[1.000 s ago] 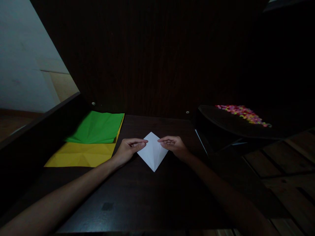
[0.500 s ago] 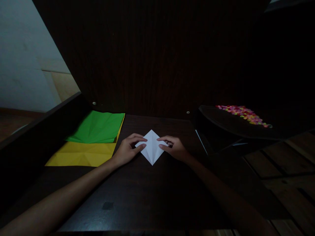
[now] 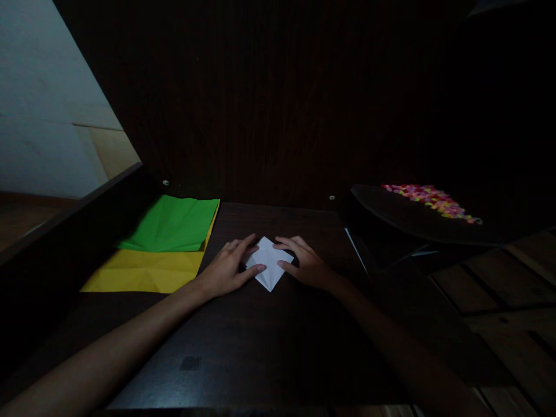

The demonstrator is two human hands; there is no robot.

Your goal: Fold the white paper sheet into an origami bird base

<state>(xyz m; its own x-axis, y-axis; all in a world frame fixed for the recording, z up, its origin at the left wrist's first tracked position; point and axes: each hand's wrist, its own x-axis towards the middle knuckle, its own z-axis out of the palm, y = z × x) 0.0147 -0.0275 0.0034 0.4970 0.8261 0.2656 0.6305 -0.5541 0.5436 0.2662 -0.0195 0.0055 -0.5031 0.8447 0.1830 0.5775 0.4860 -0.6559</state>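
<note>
A small folded white paper (image 3: 270, 263), diamond-shaped with visible crease lines, lies in the middle of the dark tabletop with one corner towards me. My left hand (image 3: 230, 265) holds its left side, the thumb on the lower left face and the fingers round the upper left edge. On the opposite side, my right hand (image 3: 306, 263) has its thumb and index finger on the paper near the right corner. Parts of the left and right corners are hidden by the fingers.
Left of my arm, a green sheet (image 3: 174, 225) lies over a yellow sheet (image 3: 143, 272), both creased. A dark upright panel (image 3: 269, 116) closes off the back. At right, a dark flap-like object (image 3: 382, 217) carries a strip of small colourful pieces (image 3: 432, 201).
The paper's top corner has moved down a little, and new crease lines show across its upper part. Both hands have shifted slightly, the left thumb now lower on the paper.
</note>
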